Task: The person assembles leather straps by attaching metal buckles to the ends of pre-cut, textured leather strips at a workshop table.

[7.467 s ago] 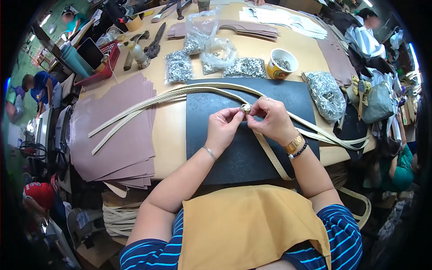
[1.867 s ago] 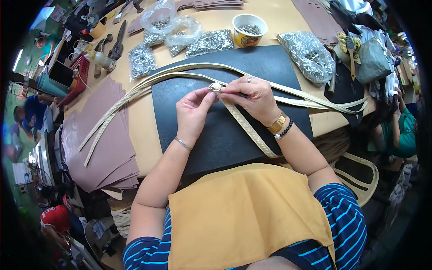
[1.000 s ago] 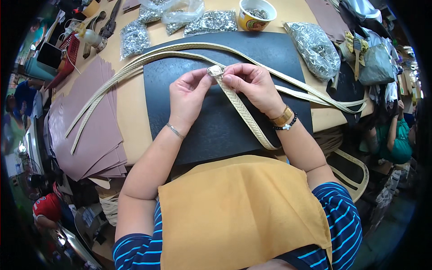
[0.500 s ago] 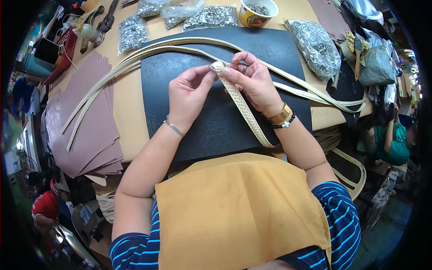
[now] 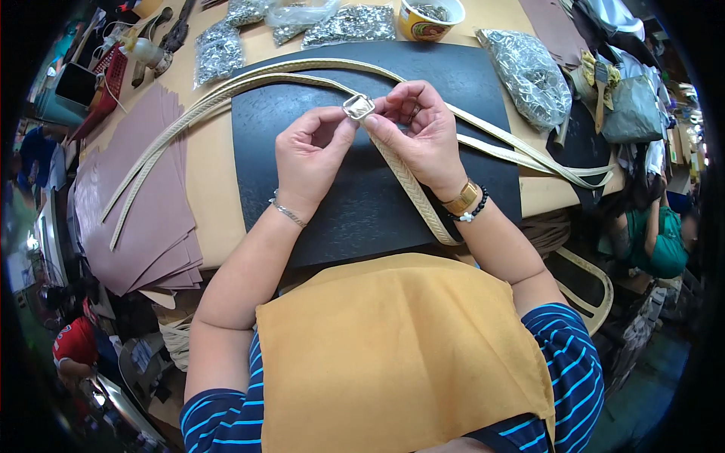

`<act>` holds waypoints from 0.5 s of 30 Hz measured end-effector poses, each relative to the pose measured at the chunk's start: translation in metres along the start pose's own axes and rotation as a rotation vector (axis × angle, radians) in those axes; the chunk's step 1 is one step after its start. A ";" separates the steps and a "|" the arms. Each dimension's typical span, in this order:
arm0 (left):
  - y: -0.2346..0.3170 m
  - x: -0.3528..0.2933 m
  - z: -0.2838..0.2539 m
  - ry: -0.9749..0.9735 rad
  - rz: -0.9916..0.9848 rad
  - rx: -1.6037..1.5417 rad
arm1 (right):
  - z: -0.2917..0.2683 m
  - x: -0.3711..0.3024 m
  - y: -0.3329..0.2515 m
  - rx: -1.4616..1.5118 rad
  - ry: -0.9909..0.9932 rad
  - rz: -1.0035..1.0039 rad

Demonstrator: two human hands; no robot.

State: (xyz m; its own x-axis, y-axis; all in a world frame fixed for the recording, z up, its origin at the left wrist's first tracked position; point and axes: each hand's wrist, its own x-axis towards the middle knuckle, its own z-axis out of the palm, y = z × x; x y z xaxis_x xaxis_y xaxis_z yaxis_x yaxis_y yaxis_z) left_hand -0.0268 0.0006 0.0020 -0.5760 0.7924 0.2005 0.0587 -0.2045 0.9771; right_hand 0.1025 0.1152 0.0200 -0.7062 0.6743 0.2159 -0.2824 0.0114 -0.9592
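A pale cream belt [image 5: 408, 186] with a braided pattern hangs from my fingers toward the table's front edge, its lower part looping under. At its upper end sits a squarish silver buckle [image 5: 359, 107], tilted up. My left hand [image 5: 311, 147] is closed, thumb and index finger pinching the buckle's left edge. Closed too, my right hand [image 5: 424, 140] grips the belt end just beside the buckle, thumb on top. Behind my hands, more cream straps [image 5: 287, 66] arc across the black mat [image 5: 340, 215]. How the belt end joins the buckle is partly hidden by my fingers.
Mauve sheets [image 5: 140, 196] are stacked at the left. Along the back lie clear bags of small metal parts [image 5: 351, 26] and a yellow tub [image 5: 427, 29]. A larger bag [image 5: 525, 79] and a brush [image 5: 600, 87] lie right. A person in green [image 5: 664, 245] is beyond.
The belt end has been turned, so the buckle's open frame now faces up and shows clearly. Both hands have shifted slightly left, keeping their hold.
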 end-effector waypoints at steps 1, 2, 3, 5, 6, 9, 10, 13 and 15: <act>0.000 0.001 0.000 -0.001 0.007 0.009 | 0.001 0.000 0.000 0.015 0.007 0.001; 0.000 0.002 -0.001 0.000 0.014 0.017 | 0.002 0.000 0.001 0.029 0.012 0.003; 0.000 0.003 -0.002 -0.014 0.103 0.092 | 0.002 -0.001 -0.002 0.095 0.018 0.092; 0.001 0.005 -0.004 -0.040 0.277 0.242 | 0.002 -0.002 -0.011 0.228 0.032 0.272; 0.002 0.006 -0.005 -0.033 0.324 0.280 | 0.004 -0.003 -0.013 0.241 0.014 0.276; 0.005 0.007 -0.007 0.009 0.411 0.342 | 0.008 -0.003 -0.014 0.249 -0.035 0.268; 0.005 0.008 -0.006 0.036 0.404 0.326 | 0.008 -0.002 -0.013 0.229 -0.046 0.252; 0.005 0.008 -0.006 0.054 0.398 0.329 | 0.003 -0.001 -0.006 0.180 -0.062 0.194; 0.005 0.008 -0.005 0.045 0.382 0.331 | -0.001 0.000 -0.001 0.129 -0.061 0.148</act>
State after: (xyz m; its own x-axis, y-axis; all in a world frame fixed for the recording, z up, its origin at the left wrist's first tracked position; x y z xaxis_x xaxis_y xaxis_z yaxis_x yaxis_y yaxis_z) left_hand -0.0354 0.0031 0.0085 -0.4972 0.6694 0.5520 0.5235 -0.2760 0.8061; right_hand 0.1034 0.1160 0.0206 -0.7829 0.6158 0.0887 -0.2507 -0.1819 -0.9508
